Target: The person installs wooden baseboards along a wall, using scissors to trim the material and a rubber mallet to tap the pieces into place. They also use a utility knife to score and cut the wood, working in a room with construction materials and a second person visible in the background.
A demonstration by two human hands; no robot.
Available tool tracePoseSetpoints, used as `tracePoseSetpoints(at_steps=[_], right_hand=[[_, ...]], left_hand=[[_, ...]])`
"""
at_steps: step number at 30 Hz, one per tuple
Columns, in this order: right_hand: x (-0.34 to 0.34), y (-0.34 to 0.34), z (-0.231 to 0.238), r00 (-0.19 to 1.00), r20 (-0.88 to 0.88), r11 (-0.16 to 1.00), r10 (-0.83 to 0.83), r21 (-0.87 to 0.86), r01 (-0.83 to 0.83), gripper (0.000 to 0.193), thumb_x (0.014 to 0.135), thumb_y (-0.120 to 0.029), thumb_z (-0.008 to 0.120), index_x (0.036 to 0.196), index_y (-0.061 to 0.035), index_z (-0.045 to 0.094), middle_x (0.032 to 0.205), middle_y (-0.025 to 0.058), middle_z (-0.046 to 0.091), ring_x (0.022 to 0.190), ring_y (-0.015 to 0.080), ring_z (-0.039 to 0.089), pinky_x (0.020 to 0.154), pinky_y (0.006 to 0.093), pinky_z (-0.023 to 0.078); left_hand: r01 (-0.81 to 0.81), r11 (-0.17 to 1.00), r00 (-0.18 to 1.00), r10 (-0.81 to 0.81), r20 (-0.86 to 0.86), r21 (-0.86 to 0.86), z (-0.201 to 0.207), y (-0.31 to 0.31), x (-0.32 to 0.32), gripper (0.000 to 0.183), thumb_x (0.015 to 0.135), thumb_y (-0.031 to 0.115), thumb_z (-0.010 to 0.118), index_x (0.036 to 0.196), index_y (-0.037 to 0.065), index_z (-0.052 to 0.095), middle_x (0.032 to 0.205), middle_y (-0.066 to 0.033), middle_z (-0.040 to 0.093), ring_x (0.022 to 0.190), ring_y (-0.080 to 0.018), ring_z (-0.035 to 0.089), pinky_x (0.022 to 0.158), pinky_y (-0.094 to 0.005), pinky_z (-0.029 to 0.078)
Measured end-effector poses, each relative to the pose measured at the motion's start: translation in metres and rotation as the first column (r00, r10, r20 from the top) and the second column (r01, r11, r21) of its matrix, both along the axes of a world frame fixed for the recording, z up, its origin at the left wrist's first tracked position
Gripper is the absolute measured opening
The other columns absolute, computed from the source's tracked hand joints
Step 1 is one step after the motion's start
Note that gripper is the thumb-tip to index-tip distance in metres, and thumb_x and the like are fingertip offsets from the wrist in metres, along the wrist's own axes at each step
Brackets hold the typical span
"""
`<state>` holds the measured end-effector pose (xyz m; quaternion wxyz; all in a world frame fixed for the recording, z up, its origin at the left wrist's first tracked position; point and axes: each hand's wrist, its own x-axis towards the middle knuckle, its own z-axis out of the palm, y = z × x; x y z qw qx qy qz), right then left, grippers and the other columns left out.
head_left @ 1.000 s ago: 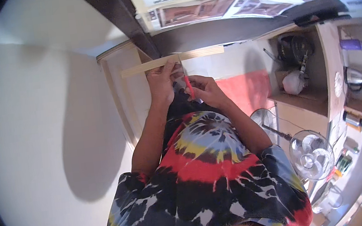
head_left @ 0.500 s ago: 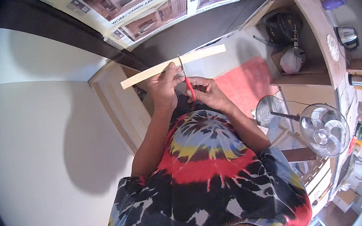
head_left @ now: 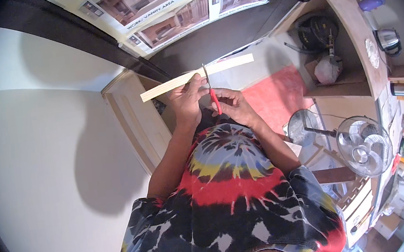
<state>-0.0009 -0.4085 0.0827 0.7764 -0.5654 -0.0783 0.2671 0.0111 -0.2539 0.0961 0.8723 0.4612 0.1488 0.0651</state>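
A long, pale, flat strip (head_left: 166, 86) with lengthwise lines, like wood veneer or edging, is pinched between the thumb and fingers of my left hand (head_left: 187, 100). My right hand (head_left: 237, 109) grips red-handled scissors (head_left: 215, 101). Their metal blades cross the strip just right of my left thumb. The strip's right part (head_left: 232, 63) extends past the blades, tilted at a slight angle to the left part. Whether the cut goes all the way through cannot be made out.
A pedestal fan (head_left: 363, 146) stands at the right. Beyond my right hand lies a reddish mat (head_left: 276, 96). An open wooden cabinet (head_left: 346, 89) holds a black coiled item (head_left: 316, 31). Wooden framing (head_left: 133, 119) is close to my left arm, and printed sheets (head_left: 169, 24) hang ahead.
The strip and both hands have shifted slightly right and down in the picture, along with small view movement. The right part of the strip now bends a little at the blades.
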Motion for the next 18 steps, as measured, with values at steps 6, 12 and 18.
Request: tracePoseSetpoints(at_steps=[6, 12, 18], right_hand=[[-0.0019, -0.0014, -0.0032, 0.999, 0.027, 0.999, 0.024, 0.022, -0.025, 0.040, 0.090, -0.009, 0.065, 0.129, -0.0015, 0.057, 0.105, 0.0001, 0.063, 0.086, 0.0064, 0.055, 0.075, 0.0229, 0.047], [-0.0027, -0.0020, 0.0012, 0.999, 0.012, 0.999, 0.037, -0.004, -0.037, 0.042, 0.090, -0.009, 0.066, 0.130, -0.0017, 0.055, 0.107, 0.0011, 0.063, 0.087, 0.0071, 0.055, 0.077, 0.0233, 0.047], [-0.0038, -0.0034, -0.0068, 0.999, -0.002, 0.999, 0.046, 0.000, -0.046, 0.043, 0.090, -0.011, 0.066, 0.131, -0.0021, 0.055, 0.107, 0.0014, 0.063, 0.088, 0.0065, 0.055, 0.076, 0.0230, 0.047]], left_hand=[[0.003, 1.000, 1.000, -0.003, -0.016, 0.000, -0.0045, 0.0011, -0.0024, 0.014, 0.090, 0.013, 0.067, 0.100, 0.002, 0.066, 0.094, -0.0079, 0.069, 0.082, -0.0161, 0.067, 0.064, -0.0288, 0.058], [0.007, 1.000, 1.000, -0.007, 0.025, -0.003, 0.0003, 0.0014, -0.0045, 0.016, 0.091, 0.014, 0.066, 0.101, 0.002, 0.066, 0.095, -0.0088, 0.069, 0.083, -0.0169, 0.067, 0.066, -0.0289, 0.058], [0.009, 1.000, 1.000, -0.009, 0.000, 0.006, 0.0004, 0.0016, -0.0061, 0.016, 0.092, 0.013, 0.065, 0.102, 0.001, 0.066, 0.097, -0.0105, 0.069, 0.084, -0.0175, 0.067, 0.067, -0.0290, 0.058]])
